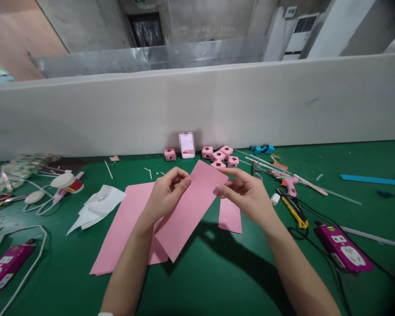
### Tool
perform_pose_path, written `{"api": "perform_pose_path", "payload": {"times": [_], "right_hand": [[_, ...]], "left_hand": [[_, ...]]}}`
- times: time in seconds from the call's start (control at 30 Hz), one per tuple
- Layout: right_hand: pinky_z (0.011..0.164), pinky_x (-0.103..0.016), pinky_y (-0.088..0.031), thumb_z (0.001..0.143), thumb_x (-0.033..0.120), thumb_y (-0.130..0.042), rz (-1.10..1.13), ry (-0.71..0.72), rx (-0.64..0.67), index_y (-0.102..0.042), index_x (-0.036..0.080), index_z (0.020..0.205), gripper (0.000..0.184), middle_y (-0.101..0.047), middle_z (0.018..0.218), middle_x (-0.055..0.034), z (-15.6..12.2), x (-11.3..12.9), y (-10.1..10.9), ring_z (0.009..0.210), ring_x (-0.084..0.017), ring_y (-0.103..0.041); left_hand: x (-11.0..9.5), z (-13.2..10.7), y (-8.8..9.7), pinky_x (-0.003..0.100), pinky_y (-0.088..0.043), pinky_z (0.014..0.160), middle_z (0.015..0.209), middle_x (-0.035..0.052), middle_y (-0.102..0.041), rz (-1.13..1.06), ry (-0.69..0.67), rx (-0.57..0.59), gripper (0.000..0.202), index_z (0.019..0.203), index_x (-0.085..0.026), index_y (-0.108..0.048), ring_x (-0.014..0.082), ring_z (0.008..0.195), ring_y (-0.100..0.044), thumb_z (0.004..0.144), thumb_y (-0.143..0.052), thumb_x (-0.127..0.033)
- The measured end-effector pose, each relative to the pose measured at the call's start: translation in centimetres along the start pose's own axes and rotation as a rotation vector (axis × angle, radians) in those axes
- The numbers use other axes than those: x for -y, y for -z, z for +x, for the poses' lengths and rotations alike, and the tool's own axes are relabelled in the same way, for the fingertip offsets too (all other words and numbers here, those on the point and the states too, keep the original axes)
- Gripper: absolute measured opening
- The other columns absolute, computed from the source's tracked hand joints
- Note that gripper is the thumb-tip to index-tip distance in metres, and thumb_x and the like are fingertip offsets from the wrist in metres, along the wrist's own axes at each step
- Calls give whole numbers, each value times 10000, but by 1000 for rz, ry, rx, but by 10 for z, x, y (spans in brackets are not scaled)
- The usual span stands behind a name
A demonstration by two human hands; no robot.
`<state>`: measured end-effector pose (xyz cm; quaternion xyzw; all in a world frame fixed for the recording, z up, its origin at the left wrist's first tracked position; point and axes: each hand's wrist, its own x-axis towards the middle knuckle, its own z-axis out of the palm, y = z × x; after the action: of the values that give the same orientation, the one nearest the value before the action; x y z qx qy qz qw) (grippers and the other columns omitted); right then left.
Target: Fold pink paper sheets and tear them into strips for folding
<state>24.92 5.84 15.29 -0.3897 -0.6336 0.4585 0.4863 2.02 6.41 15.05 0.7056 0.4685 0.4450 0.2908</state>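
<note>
Pink paper strip (194, 206) is slanting between the two hands, above the green table (197, 289), in the head view. The left hand (167, 193) is pinching its left long edge between thumb and curled fingers, while the right hand (245, 193) is holding it near the upper right corner with thumb and forefinger; this two-sided hold is probably steadying the thin sheet. Larger pink sheets (118, 237) are lying partly under the left forearm, and a smaller pink piece (230, 217) is resting below the right hand's fingers, perhaps for easy reach. Beyond the hands, a phone (187, 145) is standing by the white partition (125, 114), presumably for viewing, with pink boxy pieces (207, 152) sitting beside it. Right of the right hand, a glue gun (292, 185) and a yellow knife (293, 211) are lying, seemingly set aside.
</note>
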Motion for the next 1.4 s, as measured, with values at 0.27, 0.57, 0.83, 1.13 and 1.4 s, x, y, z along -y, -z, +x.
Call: {"api": "perform_pose_path", "payload": {"times": [0.27,0.57,0.83,1.13,1.4], "right_hand": [[720,-260,-621,841,280,-744,-142,224,-26,-666,284,1222,389,-759,813,9,-10,2,-10,740,-150,-729],[703,-253,-633,796,304,-797,2,295,0,-766,312,1051,257,-782,973,-8,-9,1,-8,773,-155,-735],[695,-285,-636,779,315,-809,-38,292,-5,-777,308,1030,253,-785,968,-20,-9,0,-7,769,-173,-734],[665,-266,-634,769,326,-816,-32,302,5,-783,308,1013,247,-791,931,-10,-8,6,-7,740,-167,-739],[686,-264,-625,812,308,-783,-47,351,47,-782,322,1031,220,-793,935,-8,-8,4,-2,805,-182,-746]], "left_hand": [[-10,-4,-4,217,-477,626,808,8,-642,-396,128,79,230,907,-180,-649,126,713,-589,857,-708,-397],[-7,-8,0,201,-470,594,747,3,-651,-485,148,99,173,843,-171,-698,103,650,-573,816,-764,-329],[-3,-8,2,203,-423,586,718,-8,-579,-442,129,107,168,802,-172,-695,98,647,-513,845,-733,-330],[-4,-8,4,223,-404,583,709,-3,-549,-413,139,134,192,801,-174,-686,110,642,-492,860,-710,-355],[-1,-9,4,210,-402,570,695,-9,-553,-419,114,146,195,789,-166,-681,98,630,-489,861,-715,-343]]}}
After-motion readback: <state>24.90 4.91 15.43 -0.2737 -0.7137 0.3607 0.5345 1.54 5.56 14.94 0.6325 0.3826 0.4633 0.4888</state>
